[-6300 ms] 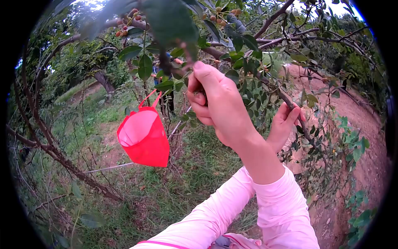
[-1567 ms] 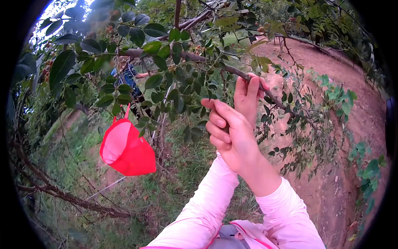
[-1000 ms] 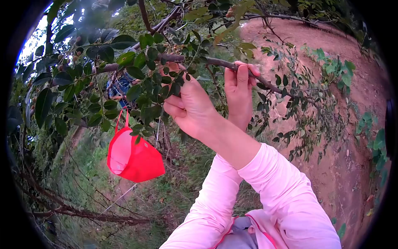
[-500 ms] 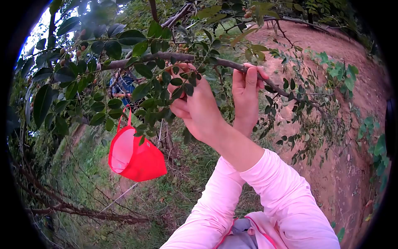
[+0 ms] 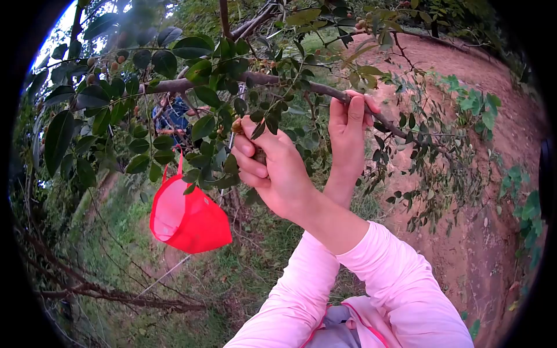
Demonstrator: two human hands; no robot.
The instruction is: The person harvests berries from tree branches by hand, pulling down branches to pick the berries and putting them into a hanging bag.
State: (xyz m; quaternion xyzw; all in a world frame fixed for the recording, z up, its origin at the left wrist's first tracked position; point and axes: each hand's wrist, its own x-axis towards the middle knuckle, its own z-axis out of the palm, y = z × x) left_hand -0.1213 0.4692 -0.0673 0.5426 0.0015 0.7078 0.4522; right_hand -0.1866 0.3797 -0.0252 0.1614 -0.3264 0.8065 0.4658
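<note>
My arms are crossed, the right forearm over the left. My left hand (image 5: 348, 130) is closed around a woody branch (image 5: 328, 91), its thumb lying along the near side. My right hand (image 5: 278, 168) is left of it, just below the branch among the leaves. Its thumb and curled forefinger pinch a small yellow-brown fruit (image 5: 237, 124). Something brownish shows in the palm behind the fingers, too hidden to name. A red bag (image 5: 200, 223) with a pale inside hangs by its strap below the leaves, left of my right hand, its mouth open.
More small fruits (image 5: 114, 65) sit among dark green leaves (image 5: 58, 142) at upper left. Behind the foliage is another person in blue (image 5: 174, 119). A bare, thin branch (image 5: 116, 297) crosses the lower left. Reddish soil (image 5: 476, 232) slopes on the right.
My right hand has come down slightly from the branch, and a fruit now shows at its fingertips. The left hand keeps its hold on the branch. The person behind is more visible.
</note>
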